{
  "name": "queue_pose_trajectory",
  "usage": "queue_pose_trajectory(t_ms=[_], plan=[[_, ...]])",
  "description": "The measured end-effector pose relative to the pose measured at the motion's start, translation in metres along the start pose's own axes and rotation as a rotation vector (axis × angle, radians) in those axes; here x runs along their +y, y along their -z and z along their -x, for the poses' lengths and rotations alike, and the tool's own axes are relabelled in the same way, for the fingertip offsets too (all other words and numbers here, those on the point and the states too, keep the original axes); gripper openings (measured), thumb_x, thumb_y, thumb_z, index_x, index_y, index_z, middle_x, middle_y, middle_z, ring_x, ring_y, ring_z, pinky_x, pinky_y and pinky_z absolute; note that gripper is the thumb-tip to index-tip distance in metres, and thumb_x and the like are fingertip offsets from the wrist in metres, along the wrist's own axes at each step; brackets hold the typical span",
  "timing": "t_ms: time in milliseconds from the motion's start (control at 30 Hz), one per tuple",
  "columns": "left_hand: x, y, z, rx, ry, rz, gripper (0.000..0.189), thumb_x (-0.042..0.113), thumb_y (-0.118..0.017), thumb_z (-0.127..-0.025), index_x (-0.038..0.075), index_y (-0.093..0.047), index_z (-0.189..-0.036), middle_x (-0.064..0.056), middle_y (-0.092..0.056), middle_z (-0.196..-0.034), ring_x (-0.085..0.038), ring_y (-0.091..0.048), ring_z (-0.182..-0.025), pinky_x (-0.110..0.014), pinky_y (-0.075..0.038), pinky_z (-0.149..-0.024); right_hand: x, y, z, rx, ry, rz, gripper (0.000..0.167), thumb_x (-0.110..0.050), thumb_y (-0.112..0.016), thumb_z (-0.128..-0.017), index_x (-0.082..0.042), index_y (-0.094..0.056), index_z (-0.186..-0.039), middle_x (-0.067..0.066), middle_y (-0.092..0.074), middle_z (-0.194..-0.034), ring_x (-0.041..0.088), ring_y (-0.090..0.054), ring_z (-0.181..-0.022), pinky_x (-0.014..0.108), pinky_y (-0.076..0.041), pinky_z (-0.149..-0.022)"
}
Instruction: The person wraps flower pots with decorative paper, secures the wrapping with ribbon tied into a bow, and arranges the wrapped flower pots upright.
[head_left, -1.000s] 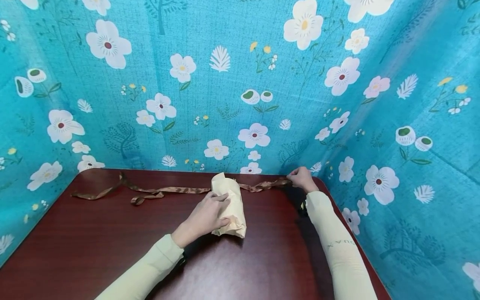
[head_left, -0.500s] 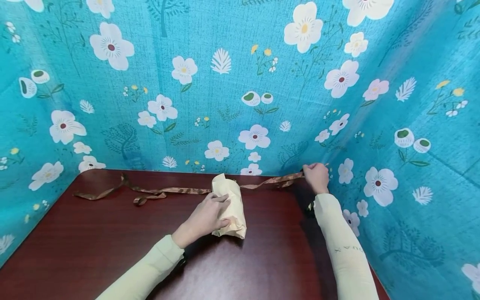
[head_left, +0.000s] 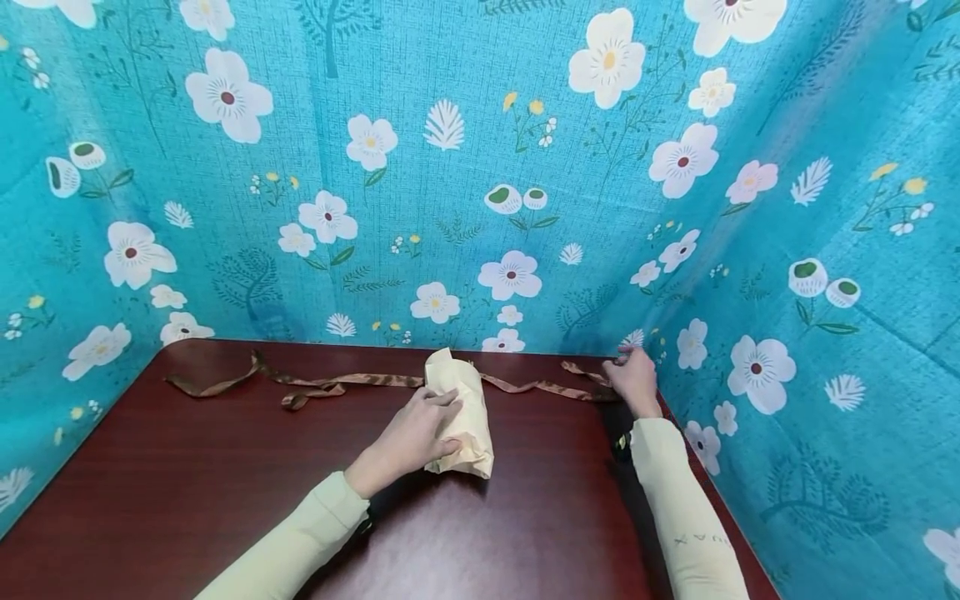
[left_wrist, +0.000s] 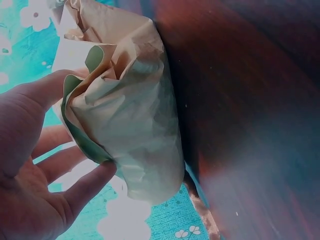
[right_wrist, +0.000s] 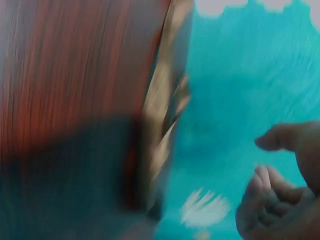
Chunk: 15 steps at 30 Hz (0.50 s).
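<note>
Left hand (head_left: 408, 433) — gripping crumpled paper bundle (head_left: 468, 412); right hand (head_left: 636, 379) — loosely parted near glossy twisted ribbon (head_left: 382, 380)

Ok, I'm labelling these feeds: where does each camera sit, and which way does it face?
Head: on the person's head, facing forward and down at the table and flowered cloth; left hand, right hand and sleeves show.
Left wrist: on that wrist, facing the paper bundle; only the left hand shows.
Right wrist: on that wrist, facing the ribbon, blurred; only the right hand shows.
Head and left wrist share the bundle; head and right wrist, the ribbon.
</note>
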<state>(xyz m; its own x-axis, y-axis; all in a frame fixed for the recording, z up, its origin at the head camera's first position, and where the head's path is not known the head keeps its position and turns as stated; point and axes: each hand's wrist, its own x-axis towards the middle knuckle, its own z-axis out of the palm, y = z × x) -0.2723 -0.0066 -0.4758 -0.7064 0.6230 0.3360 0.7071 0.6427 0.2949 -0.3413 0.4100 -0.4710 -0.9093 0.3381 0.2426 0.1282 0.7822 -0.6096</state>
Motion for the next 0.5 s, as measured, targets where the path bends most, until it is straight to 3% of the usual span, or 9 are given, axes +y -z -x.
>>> queue_pose_trajectory(t_ms=[67, 133, 233, 333, 400, 500], plan=[[0.000, 0.001, 0.000, -0.004, -0.009, 0.008, 0.062, 0.033, -0.086, -0.082, 0.002, -0.067, -0.132, -0.019, -0.060, -0.142, -0.038, -0.059, -0.119, -0.047, -0.046, -0.103, -0.022, -0.010, 0.011, -0.036, 0.148, -0.048, 0.041, -0.014, -0.069, -0.089, 0.005, -0.064, -0.125, 0.023, -0.071, -0.103, 0.038, -0.066, -0.094, 0.049, -0.052, -0.085], [0.000, 0.003, 0.001, -0.013, -0.016, 0.010, 0.062, 0.032, -0.086, -0.082, 0.002, -0.066, -0.133, -0.019, -0.059, -0.143, -0.038, -0.059, -0.119, -0.047, -0.046, -0.103, -0.051, -0.018, 0.028, -0.141, 0.306, -0.112, 0.036, -0.013, -0.073, -0.089, 0.002, -0.067, -0.121, 0.020, -0.072, -0.100, 0.034, -0.068, -0.087, 0.042, -0.055, -0.077], [-0.002, 0.007, 0.001, -0.021, -0.033, 0.018, 0.063, 0.030, -0.086, -0.081, 0.002, -0.065, -0.134, -0.020, -0.057, -0.144, -0.037, -0.059, -0.117, -0.046, -0.047, -0.101, -0.098, -0.026, 0.062, -0.414, 0.485, -0.238, 0.042, -0.018, -0.079, -0.089, -0.004, -0.065, -0.127, 0.014, -0.070, -0.112, 0.030, -0.069, -0.094, 0.037, -0.058, -0.076], [-0.004, 0.010, 0.002, -0.038, -0.042, 0.041, 0.067, 0.027, -0.087, -0.079, 0.001, -0.063, -0.137, -0.020, -0.054, -0.147, -0.037, -0.057, -0.119, -0.044, -0.049, -0.098, -0.127, -0.037, 0.091, -0.672, 0.584, -0.278, 0.063, -0.024, -0.081, -0.088, -0.006, -0.055, -0.143, 0.015, -0.060, -0.136, 0.033, -0.065, -0.115, 0.044, -0.060, -0.084], [-0.005, 0.012, 0.002, -0.058, -0.047, 0.068, 0.070, 0.025, -0.088, -0.078, 0.002, -0.061, -0.139, -0.019, -0.052, -0.150, -0.037, -0.056, -0.121, -0.044, -0.050, -0.097, -0.135, -0.044, 0.106, -0.734, 0.648, -0.216, 0.075, -0.031, -0.083, -0.086, -0.009, -0.049, -0.149, 0.012, -0.052, -0.147, 0.031, -0.056, -0.130, 0.047, -0.055, -0.096], [-0.006, 0.012, 0.004, -0.089, -0.050, 0.102, 0.074, 0.021, -0.087, -0.078, 0.002, -0.057, -0.143, -0.019, -0.048, -0.153, -0.037, -0.054, -0.124, -0.045, -0.051, -0.098, -0.139, -0.056, 0.124, -0.706, 0.710, -0.137, 0.084, -0.036, -0.085, -0.083, -0.010, -0.046, -0.152, 0.011, -0.043, -0.154, 0.029, -0.045, -0.140, 0.052, -0.047, -0.107]])
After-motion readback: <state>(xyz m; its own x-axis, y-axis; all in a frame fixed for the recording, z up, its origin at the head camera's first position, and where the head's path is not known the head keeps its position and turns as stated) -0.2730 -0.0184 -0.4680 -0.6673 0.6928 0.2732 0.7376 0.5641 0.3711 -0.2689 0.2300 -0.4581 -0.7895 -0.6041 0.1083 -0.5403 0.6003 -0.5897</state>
